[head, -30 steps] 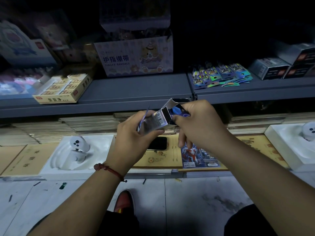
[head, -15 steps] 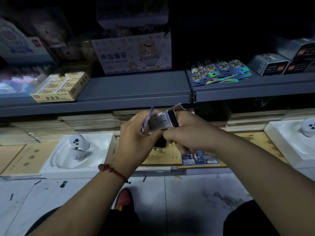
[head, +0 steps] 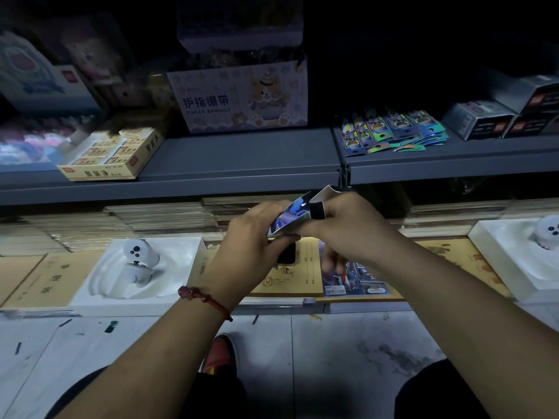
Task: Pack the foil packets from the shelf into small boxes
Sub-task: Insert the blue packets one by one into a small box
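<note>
Grey shelf (head: 242,160): the largest element, running across the upper part of the view. White moulded tray (head: 99,276): on the lower ledge at left, holding a white controller (head: 137,255). Carton printed "FINGER BANDAGE" (head: 239,98): standing at the middle of the shelf, with a yellow display box (head: 112,157) to its left. Stacked grey boxes (head: 481,119): on the shelf at far right. Foil packets (head: 390,133): fanned flat on the shelf, just beside those grey boxes and well above my hands. My left hand (head: 252,241): raised in front of the lower ledge, fingers and thumb curled round the near end of the small box (head: 292,217). My right hand (head: 348,228): opposite, its upper fingers pinching the far end of the same box, the lower fingers hanging loose. The small box is silvery with a blue picture on one face, tilted, held clear of every surface; its end flap (head: 328,193) stands open. I cannot tell whether anything is inside. Loose packet (head: 357,279): flat on a tan notebook (head: 290,279) beneath my right hand. Dark phone (head: 287,252): on the same notebook, partly hidden by my left hand. Red cord bracelet (head: 205,299): on my left wrist.
</note>
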Motion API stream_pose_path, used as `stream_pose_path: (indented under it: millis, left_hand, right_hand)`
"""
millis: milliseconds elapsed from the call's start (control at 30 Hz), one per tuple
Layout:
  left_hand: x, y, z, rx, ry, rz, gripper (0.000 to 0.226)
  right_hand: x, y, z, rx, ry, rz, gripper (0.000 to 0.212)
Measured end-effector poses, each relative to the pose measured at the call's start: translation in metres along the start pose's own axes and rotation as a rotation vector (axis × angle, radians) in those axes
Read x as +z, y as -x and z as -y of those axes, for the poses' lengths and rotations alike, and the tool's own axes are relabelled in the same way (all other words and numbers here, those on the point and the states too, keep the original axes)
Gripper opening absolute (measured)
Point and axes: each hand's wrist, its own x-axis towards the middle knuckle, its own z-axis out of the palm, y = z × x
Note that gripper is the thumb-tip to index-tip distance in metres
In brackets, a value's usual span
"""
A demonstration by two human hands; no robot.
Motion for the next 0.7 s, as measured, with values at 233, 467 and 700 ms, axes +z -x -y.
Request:
stream_pose_path:
  millis: [233, 467, 700]
  left_hand:
    - [0.001, -0.002, -0.003, -0.015, -0.012, -0.067, 0.036]
    - [0.001, 0.000, -0.006, -0.024, -0.028, -0.123, 0.030]
    - [-0.001, 0.000, -0.010, -0.004, -0.007, -0.149, 0.028]
  right_hand:
    - [0.007, -0.002, -0.003, -0.170, 0.159, -0.286, 0.011]
    - [0.011, -0.004, -0.003, -0.115, -0.068, -0.101, 0.004]
    - [0.011, -0.003, 0.000, -0.118, -0.033, -0.055, 0.011]
